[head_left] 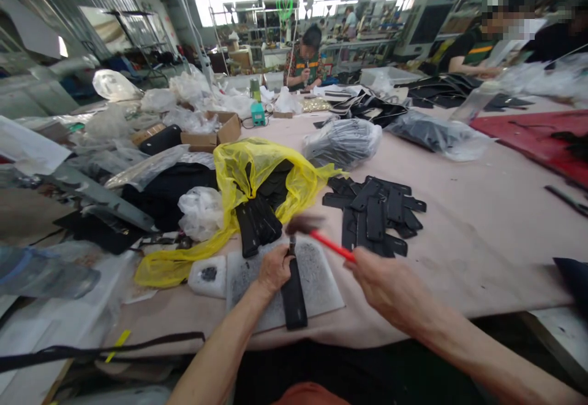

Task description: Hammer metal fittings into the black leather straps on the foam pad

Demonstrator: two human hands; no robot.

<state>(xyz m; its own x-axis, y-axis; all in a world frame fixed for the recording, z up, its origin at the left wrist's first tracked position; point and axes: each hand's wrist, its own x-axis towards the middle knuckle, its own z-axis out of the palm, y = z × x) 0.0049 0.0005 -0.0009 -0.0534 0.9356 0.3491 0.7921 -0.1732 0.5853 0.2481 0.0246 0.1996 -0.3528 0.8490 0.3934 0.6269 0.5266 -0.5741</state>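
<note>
A hammer (333, 246) with a red handle is in my right hand (374, 273), its blurred head just above a small metal punch (292, 244). My left hand (274, 268) is closed around the upright punch, at the upper end of a black strip (294, 298). That strip lies on a speckled white board (321, 279) at the table's near edge. Behind the board, a yellow mesh bag (229, 172) holds more black pieces (260, 221), some spilling from its mouth. A loose pile of flat black pieces (375, 215) lies to the right.
A white block (207, 276) sits left of the board. Clear plastic bags (342, 141) and a cardboard box (220, 132) stand farther back. A red sheet (528, 138) lies at right. Across the table sits a person (307, 65); others are at upper right.
</note>
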